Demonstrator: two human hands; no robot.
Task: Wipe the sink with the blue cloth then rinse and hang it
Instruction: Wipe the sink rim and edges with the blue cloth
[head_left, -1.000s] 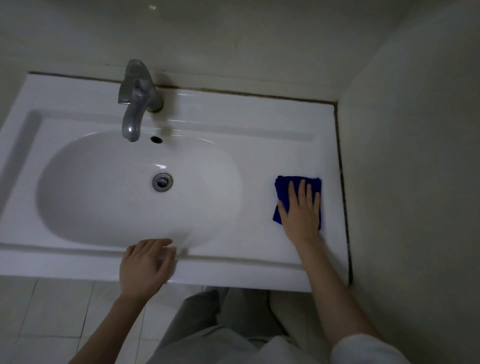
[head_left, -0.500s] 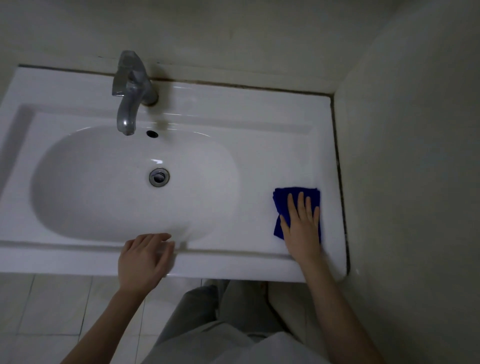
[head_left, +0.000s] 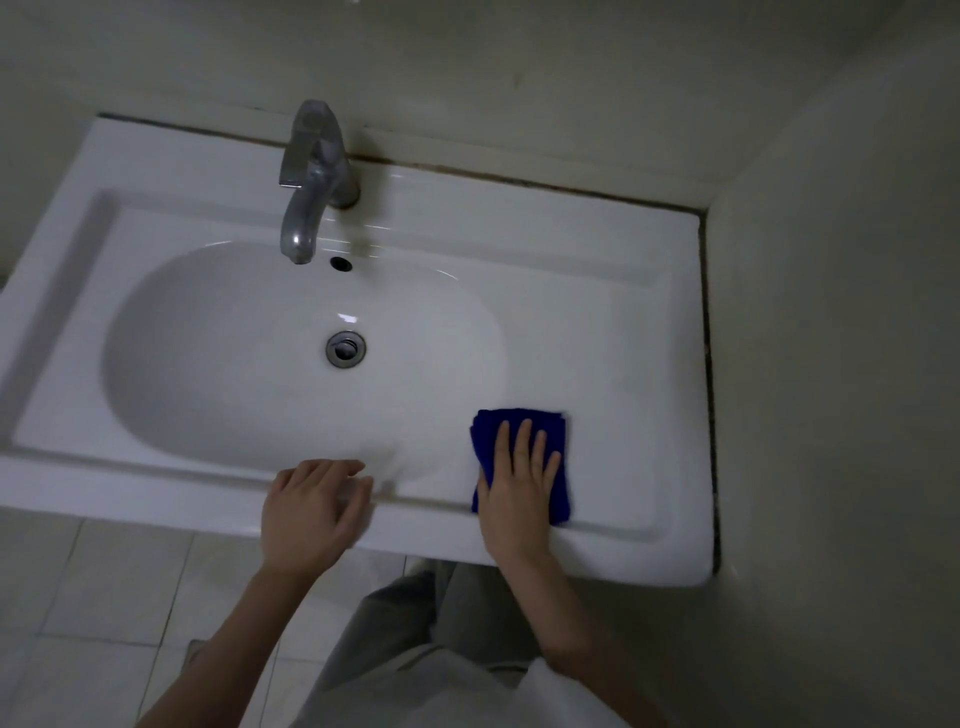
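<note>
The blue cloth (head_left: 521, 419), folded into a small pad, lay flat on the white sink (head_left: 623, 353), on the ledge to the right of the oval basin and near the front rim. The right hand (head_left: 519, 488) pressed down on it with straight, slightly spread fingers, palm covering the cloth's near half; it gripped nothing. The left hand (head_left: 311, 519) rested on the front rim just left of the cloth, apart from it, its fingers relaxed and loosely bent, holding nothing. So both of the 2 hands were released.

A grey metal faucet (head_left: 311, 176) stood at the back rim, its spout over the basin. Below it sat 1 small overflow hole (head_left: 341, 263) and the round drain (head_left: 346, 349). Pale floor tiles (head_left: 104, 597) showed beneath the sink, and a plain wall (head_left: 831, 364) met the sink's right edge.
</note>
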